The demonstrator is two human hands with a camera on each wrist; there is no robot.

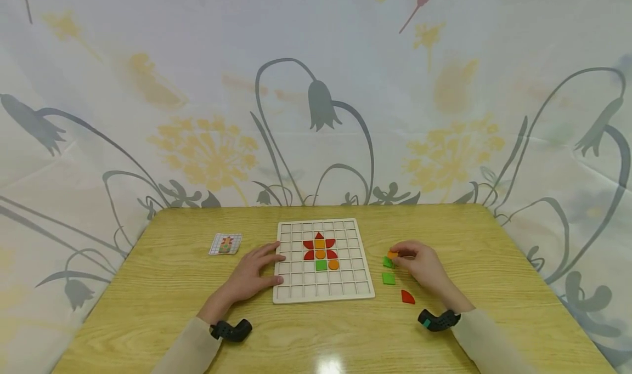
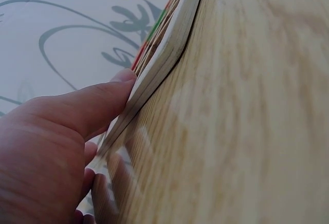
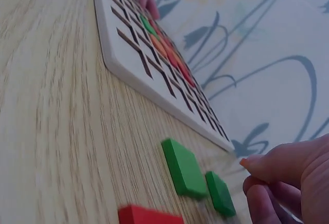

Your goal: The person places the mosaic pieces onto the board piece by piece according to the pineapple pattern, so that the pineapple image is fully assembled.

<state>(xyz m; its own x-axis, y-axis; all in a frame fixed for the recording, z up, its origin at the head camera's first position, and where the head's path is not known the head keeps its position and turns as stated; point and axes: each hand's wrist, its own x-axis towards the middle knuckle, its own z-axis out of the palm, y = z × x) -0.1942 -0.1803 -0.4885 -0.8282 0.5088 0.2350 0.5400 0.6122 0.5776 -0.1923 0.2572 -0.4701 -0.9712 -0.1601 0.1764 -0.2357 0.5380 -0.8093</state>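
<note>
A white grid board (image 1: 345,286) lies on the table, with red, orange and green pieces set in its middle cells. My left hand (image 1: 249,272) touches the board's left edge, its fingers and thumb stretched out over the rim. To the right of the board, my right hand (image 1: 422,264) pinches a small orange piece (image 1: 393,254) between thumb and fingers. In the right wrist view only a tip of that orange piece (image 3: 243,162) shows. Just below the hand lie a green piece (image 1: 388,262) and a green square (image 1: 388,278). Nearer to me is a red quarter-circle piece (image 1: 407,296).
A small pattern card (image 1: 225,243) with a gridded flower picture lies left of the board. The wooden table (image 1: 306,335) ends at a printed cloth backdrop (image 1: 212,89) behind. Each wrist wears a black band-mounted device (image 1: 232,330).
</note>
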